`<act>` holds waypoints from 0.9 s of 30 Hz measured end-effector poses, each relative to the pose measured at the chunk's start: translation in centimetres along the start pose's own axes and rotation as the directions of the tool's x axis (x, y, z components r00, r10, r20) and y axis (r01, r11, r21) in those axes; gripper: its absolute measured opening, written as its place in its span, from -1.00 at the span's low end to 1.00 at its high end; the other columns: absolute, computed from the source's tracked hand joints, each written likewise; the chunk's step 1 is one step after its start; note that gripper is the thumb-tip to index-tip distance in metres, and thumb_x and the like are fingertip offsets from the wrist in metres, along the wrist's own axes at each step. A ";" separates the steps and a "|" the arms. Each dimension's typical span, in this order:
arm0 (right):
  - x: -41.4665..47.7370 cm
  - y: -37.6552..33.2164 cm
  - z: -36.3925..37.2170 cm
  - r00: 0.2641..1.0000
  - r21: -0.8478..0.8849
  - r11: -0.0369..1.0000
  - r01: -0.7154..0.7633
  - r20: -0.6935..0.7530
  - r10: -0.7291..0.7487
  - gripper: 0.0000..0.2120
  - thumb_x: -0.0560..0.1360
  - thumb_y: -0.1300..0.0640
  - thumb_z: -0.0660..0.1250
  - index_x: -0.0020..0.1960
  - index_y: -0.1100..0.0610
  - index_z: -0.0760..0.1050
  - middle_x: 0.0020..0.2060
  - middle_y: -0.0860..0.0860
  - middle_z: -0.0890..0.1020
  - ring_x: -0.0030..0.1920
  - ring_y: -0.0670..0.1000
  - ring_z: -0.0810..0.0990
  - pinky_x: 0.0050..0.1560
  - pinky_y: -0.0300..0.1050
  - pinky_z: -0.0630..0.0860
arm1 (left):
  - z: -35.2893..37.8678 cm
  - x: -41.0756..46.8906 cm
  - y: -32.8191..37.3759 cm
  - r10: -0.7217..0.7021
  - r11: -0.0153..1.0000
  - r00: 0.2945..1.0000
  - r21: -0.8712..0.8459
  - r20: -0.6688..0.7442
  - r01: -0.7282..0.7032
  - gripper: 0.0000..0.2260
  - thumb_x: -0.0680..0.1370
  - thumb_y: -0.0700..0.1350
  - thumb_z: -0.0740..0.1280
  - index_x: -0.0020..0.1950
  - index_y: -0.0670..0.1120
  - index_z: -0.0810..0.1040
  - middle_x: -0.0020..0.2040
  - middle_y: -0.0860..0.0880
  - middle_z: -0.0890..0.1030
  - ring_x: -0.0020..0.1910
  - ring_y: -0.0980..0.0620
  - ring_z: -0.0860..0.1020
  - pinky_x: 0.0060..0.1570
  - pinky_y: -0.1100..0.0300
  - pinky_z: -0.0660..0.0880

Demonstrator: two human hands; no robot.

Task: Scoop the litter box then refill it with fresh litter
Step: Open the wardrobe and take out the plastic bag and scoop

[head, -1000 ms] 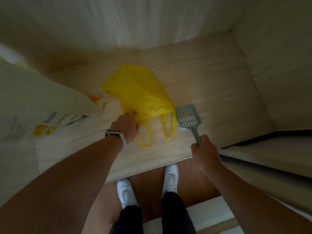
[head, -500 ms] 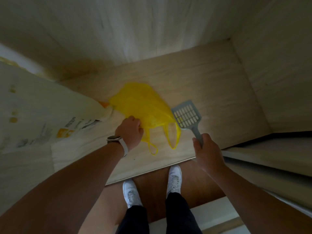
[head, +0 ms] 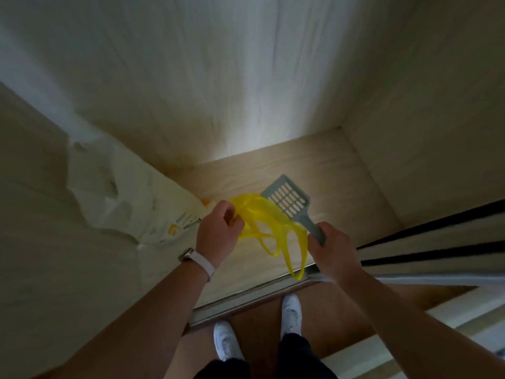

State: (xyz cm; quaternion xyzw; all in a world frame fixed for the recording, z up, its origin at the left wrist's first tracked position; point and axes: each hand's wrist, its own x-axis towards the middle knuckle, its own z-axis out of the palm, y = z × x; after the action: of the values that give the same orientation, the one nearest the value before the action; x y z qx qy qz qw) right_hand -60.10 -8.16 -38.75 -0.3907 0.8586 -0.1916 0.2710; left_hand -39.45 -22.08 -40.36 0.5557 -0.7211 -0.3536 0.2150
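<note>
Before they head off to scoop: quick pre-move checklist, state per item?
1. Tool held: right hand grips the scoop by its handle: ok.
2. Waste bag held: left hand grips the yellow bag: ok.
3. Bag mouth open: not ok; it is bunched, handles dangling.
4. Slots of the scoop clear: ok.
5. Fresh litter: white sack lies on the shelf; contents cannot tell.
6. Target: litter box not in view: cannot tell.
</note>
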 end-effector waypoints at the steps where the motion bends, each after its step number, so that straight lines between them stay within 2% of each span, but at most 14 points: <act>1: -1.1 -0.7 -0.6 1.000 0.002 1.000 -0.004 -0.010 0.004 -0.85 0.52 0.00 0.28 -0.18 0.01 0.38 -0.36 -0.03 0.51 -0.29 0.10 0.48 -0.27 -0.09 0.40 | -0.6 -0.9 0.7 -0.016 0.998 1.000 -0.053 -0.008 0.015 -0.90 0.45 -0.16 0.40 -0.07 -0.04 0.54 -0.31 -0.01 0.55 -0.33 0.01 0.50 -0.36 0.20 0.37; 3: -3.3 -2.0 -1.7 0.999 0.018 1.000 -0.002 -0.042 0.003 -0.85 0.53 -0.03 0.29 -0.15 -0.01 0.39 -0.33 -0.01 0.51 -0.28 0.11 0.46 -0.27 -0.10 0.39 | -1.8 -2.7 2.2 -0.004 0.994 1.000 -0.111 -0.011 0.003 -0.87 0.46 -0.18 0.38 -0.01 -0.04 0.59 -0.31 0.03 0.55 -0.33 0.09 0.50 -0.41 0.37 0.30; 5: -5.3 -2.9 -2.8 0.997 0.039 0.999 0.023 -0.075 -0.020 -0.82 0.53 -0.05 0.31 -0.15 0.00 0.38 -0.35 -0.02 0.50 -0.30 0.10 0.45 -0.29 -0.10 0.34 | -2.9 -4.3 3.3 0.030 0.992 1.000 -0.119 -0.007 -0.031 -0.93 0.46 -0.14 0.33 -0.12 -0.08 0.60 -0.37 -0.03 0.51 -0.38 0.05 0.46 -0.45 0.29 0.27; 7: -6.9 -3.6 -3.7 0.995 0.055 0.998 0.045 -0.096 -0.039 -0.85 0.53 0.00 0.34 -0.13 -0.01 0.39 -0.35 -0.02 0.49 -0.28 0.12 0.47 -0.30 -0.10 0.33 | -4.0 -5.7 4.0 0.080 0.988 0.997 -0.131 -0.002 -0.080 -0.84 0.44 -0.08 0.28 -0.25 -0.15 0.54 -0.42 -0.14 0.46 -0.41 -0.03 0.42 -0.44 0.15 0.25; 8: -7.6 -3.7 -4.0 0.994 0.054 0.997 0.053 -0.101 -0.047 -0.88 0.53 0.04 0.35 -0.10 -0.01 0.41 -0.35 -0.02 0.49 -0.25 0.15 0.51 -0.29 -0.11 0.33 | -4.6 -6.4 4.3 0.101 0.985 0.995 -0.141 -0.001 -0.100 -0.82 0.45 -0.08 0.28 -0.29 -0.16 0.51 -0.43 -0.15 0.43 -0.43 -0.03 0.39 -0.45 0.16 0.21; 11: -9.5 -4.2 -5.0 0.990 0.078 0.993 0.091 -0.118 -0.082 -0.85 0.52 0.10 0.38 0.08 0.02 0.49 -0.32 -0.01 0.52 -0.17 0.17 0.59 -0.26 -0.13 0.34 | -6.5 -8.5 4.7 0.142 0.979 0.990 -0.147 -0.020 -0.143 -0.77 0.49 -0.09 0.29 -0.36 -0.10 0.43 -0.48 -0.07 0.36 -0.47 0.04 0.34 -0.47 0.20 0.16; 13: -10.3 -4.6 -5.6 0.988 0.108 0.986 0.123 -0.111 -0.111 -0.82 0.51 0.09 0.39 0.09 0.02 0.51 -0.30 0.00 0.55 -0.17 0.15 0.60 -0.25 -0.14 0.34 | -7.4 -9.6 4.6 0.140 0.984 0.989 -0.103 -0.045 -0.144 -0.76 0.49 -0.08 0.29 -0.37 -0.07 0.41 -0.47 -0.06 0.37 -0.44 0.01 0.38 -0.46 0.16 0.20; 15: -10.2 -4.9 -6.1 0.988 0.126 0.982 0.143 -0.081 -0.133 -0.86 0.50 0.09 0.39 0.04 -0.04 0.50 -0.31 -0.02 0.57 -0.19 0.12 0.60 -0.29 -0.13 0.35 | -8.0 -10.6 4.3 0.120 0.988 0.991 -0.091 -0.052 -0.125 -0.75 0.48 -0.04 0.28 -0.38 -0.05 0.38 -0.46 -0.06 0.36 -0.43 -0.01 0.39 -0.43 0.08 0.24; 18: -9.4 -4.9 -7.2 0.980 0.166 0.966 0.199 -0.056 -0.192 -0.85 0.48 0.11 0.40 -0.06 -0.10 0.47 -0.31 -0.11 0.58 -0.26 0.01 0.57 -0.33 -0.15 0.41 | -8.8 -12.2 4.3 0.076 0.990 0.994 -0.112 -0.080 -0.085 -0.73 0.46 -0.01 0.27 -0.40 -0.02 0.30 -0.48 0.01 0.26 -0.47 0.00 0.34 -0.42 0.10 0.20; 21: -8.4 -4.9 -8.1 0.951 0.202 0.930 0.306 -0.034 -0.306 -0.72 0.46 0.22 0.43 -0.13 -0.15 0.46 -0.33 -0.07 0.60 -0.30 -0.11 0.56 -0.35 -0.24 0.39 | -9.4 -14.1 4.3 0.025 0.993 0.990 -0.110 -0.137 -0.040 -0.70 0.46 -0.01 0.28 -0.39 -0.01 0.26 -0.46 0.01 0.23 -0.44 -0.01 0.33 -0.40 0.12 0.18; 23: -7.9 -5.4 -8.4 0.934 0.193 0.916 0.351 -0.009 -0.356 -0.67 0.45 0.24 0.44 -0.17 -0.20 0.46 -0.34 -0.06 0.60 -0.32 -0.11 0.55 -0.34 -0.24 0.40 | -9.8 -15.5 4.0 -0.039 0.994 0.986 -0.110 -0.163 0.021 -0.70 0.47 0.01 0.30 -0.38 -0.07 0.30 -0.45 -0.07 0.28 -0.43 -0.02 0.35 -0.41 0.12 0.20; 25: -7.3 -6.2 -8.5 0.909 0.188 0.894 0.406 0.021 -0.417 -0.68 0.43 0.21 0.44 -0.20 -0.22 0.48 -0.37 -0.04 0.59 -0.36 -0.06 0.54 -0.33 -0.13 0.43 | -10.2 -16.8 3.4 -0.101 0.991 0.975 -0.107 -0.198 0.082 -0.70 0.49 -0.02 0.35 -0.35 -0.13 0.38 -0.44 -0.14 0.35 -0.44 0.03 0.37 -0.42 0.13 0.25; 27: -6.9 -7.3 -8.5 0.848 0.169 0.845 0.507 0.077 -0.524 -0.71 0.43 0.18 0.45 -0.18 -0.20 0.48 -0.40 -0.02 0.57 -0.40 -0.06 0.49 -0.34 -0.10 0.41 | -10.8 -18.1 3.2 -0.151 0.984 0.959 -0.125 -0.241 0.124 -0.71 0.46 0.01 0.33 -0.34 -0.14 0.40 -0.45 -0.13 0.37 -0.47 0.09 0.35 -0.43 0.16 0.26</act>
State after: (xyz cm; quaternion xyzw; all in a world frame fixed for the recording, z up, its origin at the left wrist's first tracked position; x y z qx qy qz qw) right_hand -57.40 -6.38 -26.05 -0.5976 0.6882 -0.2942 0.2875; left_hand -28.65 -7.37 -29.36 0.6319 -0.6276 -0.3338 0.3088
